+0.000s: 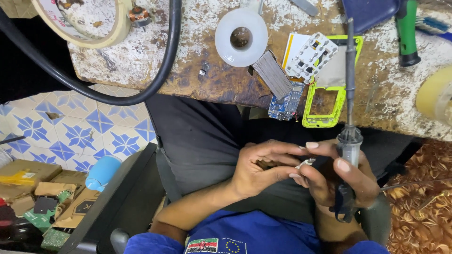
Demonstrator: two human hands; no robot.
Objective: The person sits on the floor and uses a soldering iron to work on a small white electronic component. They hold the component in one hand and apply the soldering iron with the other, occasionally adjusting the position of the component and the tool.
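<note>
The right hand [346,181] grips the soldering iron [349,117] upright, tip toward the table [197,70]; left hand [259,167] fingers pinch a small white part [306,163] just beside it.

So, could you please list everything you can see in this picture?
soldering iron: 1, grey, in the right hand, tip over the bench
small part: 1, pale, between the fingertips of both hands
phone frame: 1, yellow-green, bench edge
keypad: 1, white, on the bench
circuit board: 1, blue, bench edge
tape roll: 1, white, on the bench
cable: 1, black, across the bench
bench: 1, worn brown-white
left hand: 1
right hand: 1
</note>
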